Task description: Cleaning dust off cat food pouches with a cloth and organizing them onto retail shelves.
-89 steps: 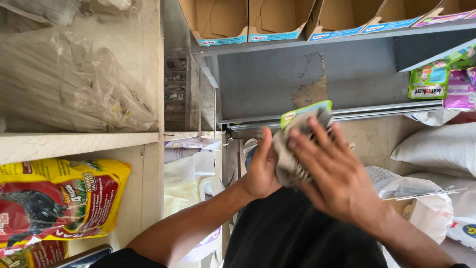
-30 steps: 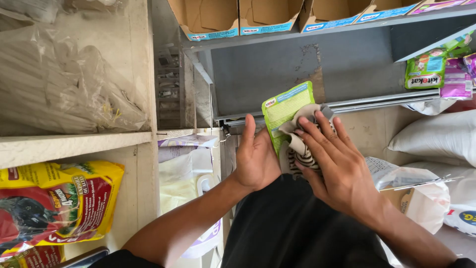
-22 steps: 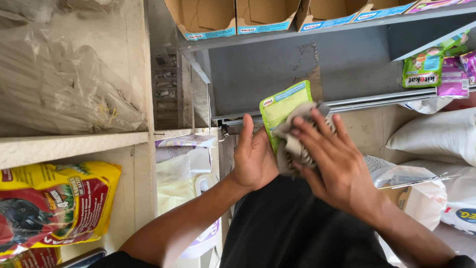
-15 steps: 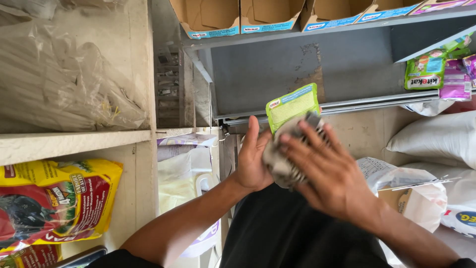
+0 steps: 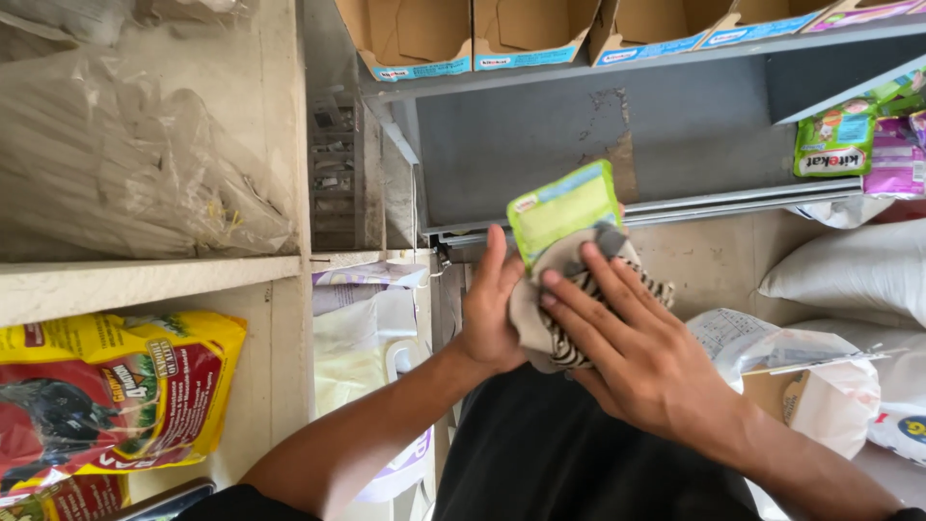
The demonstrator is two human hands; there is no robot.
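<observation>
My left hand (image 5: 490, 311) holds a small green pouch (image 5: 561, 205) upright in front of me, its top edge sticking up above my fingers. My right hand (image 5: 622, 345) presses a beige cloth with black stripes (image 5: 569, 304) flat against the face of the pouch, fingers spread over the cloth. The lower part of the pouch is hidden behind the cloth and my right hand.
A grey metal shelf (image 5: 598, 135) lies ahead with open cardboard trays (image 5: 463, 37) above it and several green and pink pouches (image 5: 858, 145) at the right. White sacks (image 5: 849, 280) sit lower right. A yellow and red bag (image 5: 106, 396) stands in a cream shelf at the left.
My right hand has rubbed the striped cloth back and forth over the pouch, now sliding down and left. The pouch has tilted a little in my left hand.
</observation>
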